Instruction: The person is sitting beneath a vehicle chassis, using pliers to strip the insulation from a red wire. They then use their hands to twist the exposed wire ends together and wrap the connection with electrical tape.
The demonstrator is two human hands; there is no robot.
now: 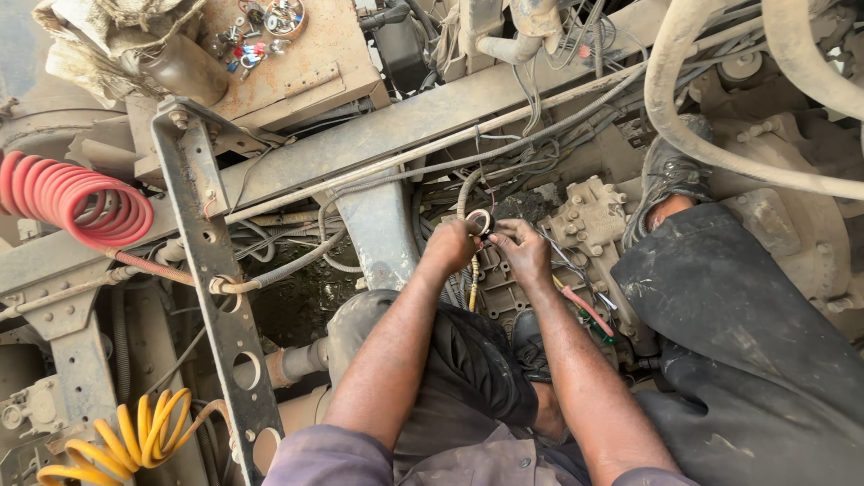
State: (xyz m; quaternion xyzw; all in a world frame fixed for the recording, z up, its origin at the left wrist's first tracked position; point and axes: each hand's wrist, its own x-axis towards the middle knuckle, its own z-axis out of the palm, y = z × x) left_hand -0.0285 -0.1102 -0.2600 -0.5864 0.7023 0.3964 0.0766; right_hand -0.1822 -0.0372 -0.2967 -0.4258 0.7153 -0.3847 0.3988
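Nearest, a yellow coiled hose (126, 445) hangs by the perforated steel bracket (211, 270). Both forearms reach over the grimy gearbox housing (589, 225). The left hand (450, 247) and right hand (522, 252) pinch 1 small roll of tape (478, 221) between them above the wiring. Farther left sits a red coiled hose (72, 198).

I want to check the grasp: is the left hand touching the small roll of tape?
Touching. The head view shows the fingers of the left hand closed against the edge of the small roll of tape, with no gap; the right hand meets it from the other side.
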